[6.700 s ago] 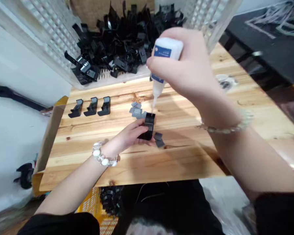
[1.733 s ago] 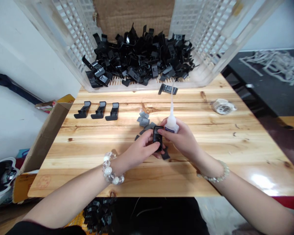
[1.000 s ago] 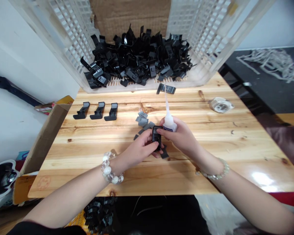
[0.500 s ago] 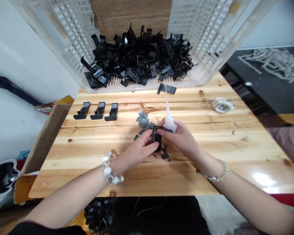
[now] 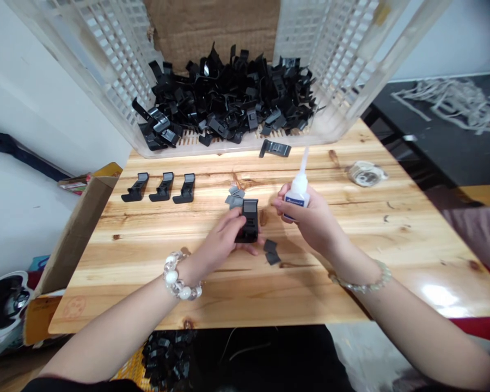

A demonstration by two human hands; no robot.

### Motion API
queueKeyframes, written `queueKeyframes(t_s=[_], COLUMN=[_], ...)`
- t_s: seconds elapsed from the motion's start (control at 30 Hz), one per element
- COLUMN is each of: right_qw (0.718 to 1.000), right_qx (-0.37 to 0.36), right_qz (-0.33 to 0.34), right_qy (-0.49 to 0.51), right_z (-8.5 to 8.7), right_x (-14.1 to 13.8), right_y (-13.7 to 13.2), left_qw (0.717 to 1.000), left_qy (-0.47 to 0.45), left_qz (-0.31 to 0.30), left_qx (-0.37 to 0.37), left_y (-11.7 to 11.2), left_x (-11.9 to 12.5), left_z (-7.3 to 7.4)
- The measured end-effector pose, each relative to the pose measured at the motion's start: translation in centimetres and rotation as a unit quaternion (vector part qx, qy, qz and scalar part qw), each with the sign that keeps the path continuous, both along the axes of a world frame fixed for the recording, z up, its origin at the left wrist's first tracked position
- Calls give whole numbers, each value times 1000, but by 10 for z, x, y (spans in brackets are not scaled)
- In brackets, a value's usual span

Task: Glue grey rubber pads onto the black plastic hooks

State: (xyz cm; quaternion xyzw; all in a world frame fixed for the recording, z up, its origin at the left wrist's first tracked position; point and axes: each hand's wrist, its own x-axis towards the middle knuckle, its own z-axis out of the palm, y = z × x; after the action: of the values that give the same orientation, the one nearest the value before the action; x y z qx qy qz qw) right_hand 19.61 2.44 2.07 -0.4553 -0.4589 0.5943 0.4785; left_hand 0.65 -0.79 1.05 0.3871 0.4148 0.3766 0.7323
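My left hand [image 5: 224, 234] grips a black plastic clip [image 5: 250, 218] with a grey pad at its upper end, held over the table. To its right, my right hand [image 5: 308, 215] is closed around a small white glue bottle [image 5: 296, 201] with a blue label, its long thin nozzle pointing up. Small grey pads [image 5: 233, 198] lie just behind the left hand, partly covered by the clip. Two darker pads [image 5: 271, 252] rest between the hands, nearer the front edge. Three similar black clips [image 5: 161, 188] stand in a row at the left.
A white plastic crate [image 5: 245, 142] full of black clips [image 5: 224, 98] stands at the back. One loose clip [image 5: 275, 148] lies in front of it. A tape roll [image 5: 366, 173] sits at the right of the wooden table [image 5: 147, 294]. A cardboard box [image 5: 79, 223] stands at the left.
My hands have moved apart. The right hand has drawn the glue bottle away to the right, and the left hand has shifted left with the clip, whose padded face shows more fully.
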Motion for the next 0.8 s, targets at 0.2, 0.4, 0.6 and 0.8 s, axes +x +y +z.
queueKeyframes(t_s=[0.2,0.4,0.6,0.8], right_qw=[999,999,999,997], right_qx=[-1,3,27,24], right_qz=[-16,-11,24,62], right_qy=[-31,-40,6,36], right_z=[-14,-21,-18,-12], right_x=[-2,-2,-5,-11], right_y=[7,11,6,-3], left_qw=[997,986,989,973], left_qy=[22,67,72,101], left_qz=[68,127,49,-16], left_qx=[22,80,118,206], left_y=[11,20,13,2], left_x=[-7,-11,-4,5], left_z=[5,6,4,1])
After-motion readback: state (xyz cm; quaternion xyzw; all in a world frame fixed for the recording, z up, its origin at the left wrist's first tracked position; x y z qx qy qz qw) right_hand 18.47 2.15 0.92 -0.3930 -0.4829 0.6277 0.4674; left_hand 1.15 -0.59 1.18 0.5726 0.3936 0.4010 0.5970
